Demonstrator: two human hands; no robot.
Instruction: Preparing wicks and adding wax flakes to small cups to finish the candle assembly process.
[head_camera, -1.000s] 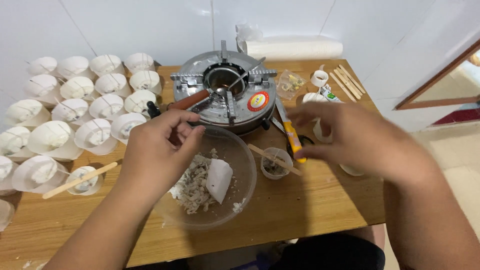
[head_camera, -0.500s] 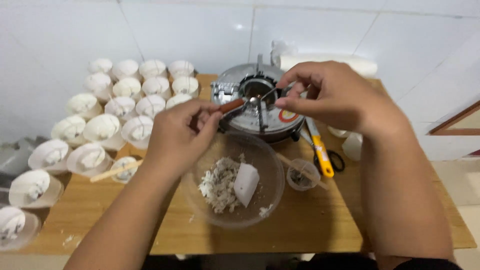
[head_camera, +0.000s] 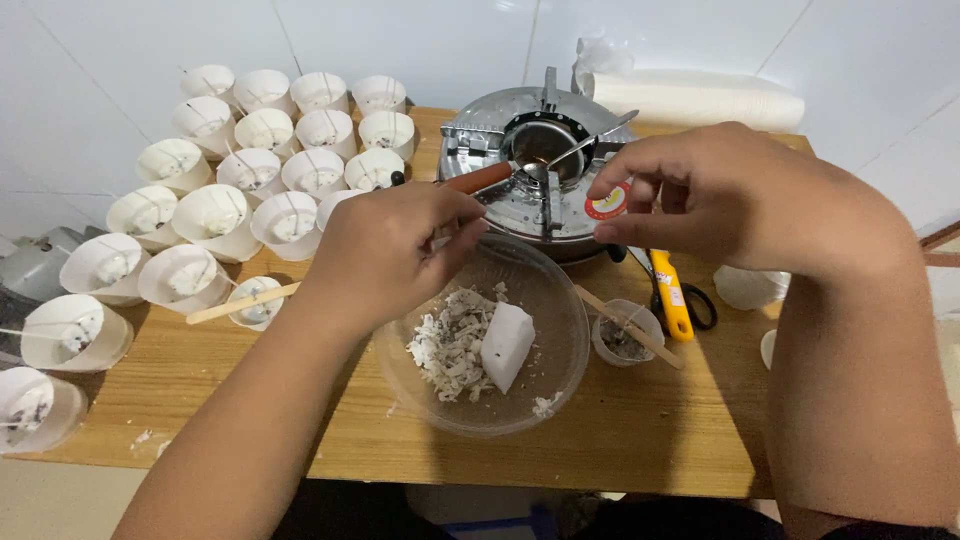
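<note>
My left hand (head_camera: 385, 255) hovers over the near left rim of a clear glass bowl (head_camera: 560, 375), fingers curled shut with nothing seen in them. The bowl holds white wax flakes (head_camera: 445, 350) and a white wax block (head_camera: 505, 345). My right hand (head_camera: 730, 200) is raised over the right side of a round metal stove (head_camera: 520, 205), thumb and forefinger a little apart, nothing visible between them. A small pot (head_camera: 545, 140) sits in the stove with a brown-handled spoon (head_camera: 480, 178) resting in it.
Many white cups with wicks (head_camera: 215, 215) crowd the left of the wooden table (head_camera: 620, 430). One cup bears a wooden stick (head_camera: 240, 302). A small clear cup with a stick (head_camera: 625, 335), a yellow-handled knife (head_camera: 672, 292), scissors (head_camera: 700, 308) and a paper roll (head_camera: 700, 100) lie right.
My right hand has swung from the table's right side to over the stove. My left hand stays by the bowl rim. The camera has shifted, showing more cups at the left.
</note>
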